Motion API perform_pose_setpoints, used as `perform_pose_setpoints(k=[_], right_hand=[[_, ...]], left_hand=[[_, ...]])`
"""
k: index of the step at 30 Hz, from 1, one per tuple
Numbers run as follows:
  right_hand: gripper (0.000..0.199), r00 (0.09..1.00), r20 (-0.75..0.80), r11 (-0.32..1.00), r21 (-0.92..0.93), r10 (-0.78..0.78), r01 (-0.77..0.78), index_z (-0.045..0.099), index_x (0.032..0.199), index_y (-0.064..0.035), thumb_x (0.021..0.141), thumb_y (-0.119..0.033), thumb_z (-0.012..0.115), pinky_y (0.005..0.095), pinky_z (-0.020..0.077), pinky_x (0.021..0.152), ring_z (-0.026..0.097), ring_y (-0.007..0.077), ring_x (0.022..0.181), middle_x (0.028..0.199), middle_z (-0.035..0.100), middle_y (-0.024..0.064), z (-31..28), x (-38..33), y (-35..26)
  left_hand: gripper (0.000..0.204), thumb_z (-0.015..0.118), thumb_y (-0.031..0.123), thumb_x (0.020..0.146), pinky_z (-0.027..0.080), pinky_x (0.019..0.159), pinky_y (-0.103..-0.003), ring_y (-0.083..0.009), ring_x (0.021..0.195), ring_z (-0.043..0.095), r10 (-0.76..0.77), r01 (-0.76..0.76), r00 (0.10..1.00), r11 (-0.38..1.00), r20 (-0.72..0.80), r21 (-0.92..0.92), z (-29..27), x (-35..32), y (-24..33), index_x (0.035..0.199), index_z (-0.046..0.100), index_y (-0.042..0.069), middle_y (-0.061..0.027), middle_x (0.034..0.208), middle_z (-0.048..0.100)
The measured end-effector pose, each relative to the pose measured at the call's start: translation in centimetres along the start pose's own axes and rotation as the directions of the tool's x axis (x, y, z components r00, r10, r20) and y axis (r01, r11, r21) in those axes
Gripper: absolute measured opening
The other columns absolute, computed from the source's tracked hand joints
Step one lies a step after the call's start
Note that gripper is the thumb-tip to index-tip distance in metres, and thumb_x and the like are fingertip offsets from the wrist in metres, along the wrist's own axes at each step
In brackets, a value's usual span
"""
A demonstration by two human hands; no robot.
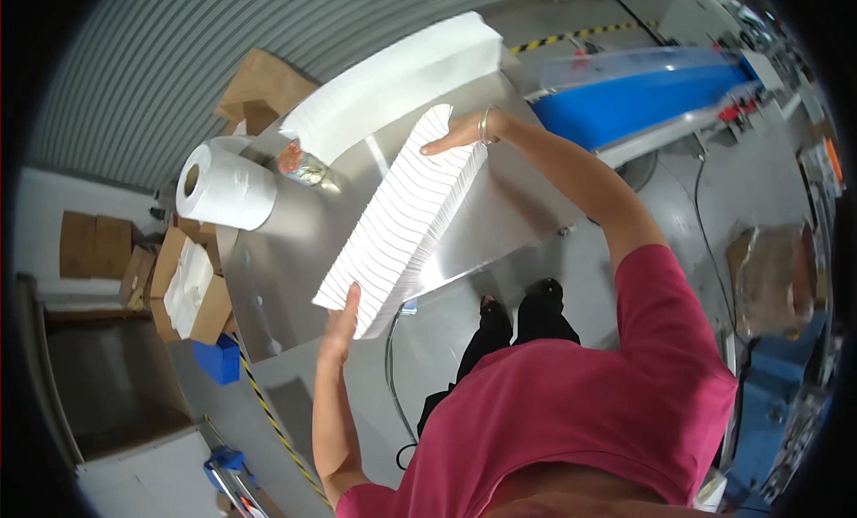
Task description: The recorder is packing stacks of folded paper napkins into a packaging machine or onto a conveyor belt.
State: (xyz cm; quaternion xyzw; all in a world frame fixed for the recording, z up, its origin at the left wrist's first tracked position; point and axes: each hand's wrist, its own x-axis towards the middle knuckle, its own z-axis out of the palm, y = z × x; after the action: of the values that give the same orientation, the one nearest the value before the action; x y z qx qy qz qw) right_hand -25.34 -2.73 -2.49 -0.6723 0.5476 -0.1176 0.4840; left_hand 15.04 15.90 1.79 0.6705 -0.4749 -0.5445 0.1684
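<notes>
Left grip and right grip clasp a white stack by its ends near the table edge.

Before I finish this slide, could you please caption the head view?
Left hand and right hand hold a striped white stack by opposite ends over a metal table.

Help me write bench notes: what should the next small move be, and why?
Probably ease the striped white stack forward, fully over the metal table. The left hand holds its near end, the right hand its far end; in this view the near end appears to pass the table's front edge, while bare metal shows toward the longer white stack.
</notes>
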Motion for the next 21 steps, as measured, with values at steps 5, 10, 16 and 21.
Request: perform_pose_setpoints(k=[5, 10, 16, 21], right_hand=[[0.087, 0.995, 0.084, 0.900, -0.428, -0.052, 0.083, 0.059, 0.119, 0.0051, 0.067, -0.063, 0.072, 0.0321, 0.0468, 0.092, 0.062, 0.0321, 0.105, 0.115, 0.063, 0.0207, -1.1, 3.0, -9.7], [0.075, 0.950, 0.244, 0.857, -0.427, -0.197, 0.288, 0.066, 0.109, 0.0020, 0.067, -0.060, 0.073, 0.0345, 0.0481, 0.089, 0.064, 0.0306, 0.102, 0.111, 0.065, 0.0206, -0.8, 7.9, -13.0], [0.087, 0.835, 0.435, 0.572, -0.610, -0.338, 0.549, 0.064, 0.113, 0.0008, 0.068, -0.074, 0.060, 0.0377, 0.0478, 0.088, 0.063, 0.0340, 0.099, 0.105, 0.066, 0.0214, 3.2, 11.2, -17.4], [0.100, 0.784, 0.473, 0.549, -0.561, -0.403, 0.620, 0.044, 0.135, 0.0004, 0.069, -0.073, 0.060, 0.0374, 0.0444, 0.095, 0.057, 0.0350, 0.112, 0.123, 0.056, 0.0250, 4.2, 11.6, -19.1]], left_hand=[[0.097, 0.054, 0.074, 0.076, 0.053, 0.066, -0.034, -0.0227, 0.090, 0.060, -0.283, 0.281, 0.959, 0.957, 0.024, 0.079, 1.8, -4.2, 0.2, 0.110, 0.057, -0.017, -0.0205, 0.104, 0.063], [0.094, 0.062, 0.070, 0.075, 0.053, 0.075, -0.030, -0.0207, 0.081, 0.062, -0.319, 0.337, 0.940, 0.919, 0.119, -0.206, 9.8, -8.6, 1.9, 0.104, 0.058, -0.019, -0.0173, 0.088, 0.063], [0.075, 0.060, 0.047, 0.089, 0.048, 0.092, -0.032, -0.0236, 0.113, 0.054, -0.163, 0.309, 0.944, 0.742, 0.286, -0.595, 20.2, -9.9, 5.3, 0.132, 0.040, -0.011, -0.0193, 0.127, 0.050], [0.065, 0.056, 0.048, 0.092, 0.041, 0.095, -0.035, -0.0189, 0.113, 0.049, -0.054, 0.224, 0.962, 0.718, 0.268, -0.658, 25.6, -7.4, 9.2, 0.132, 0.044, -0.002, -0.0121, 0.126, 0.051]])
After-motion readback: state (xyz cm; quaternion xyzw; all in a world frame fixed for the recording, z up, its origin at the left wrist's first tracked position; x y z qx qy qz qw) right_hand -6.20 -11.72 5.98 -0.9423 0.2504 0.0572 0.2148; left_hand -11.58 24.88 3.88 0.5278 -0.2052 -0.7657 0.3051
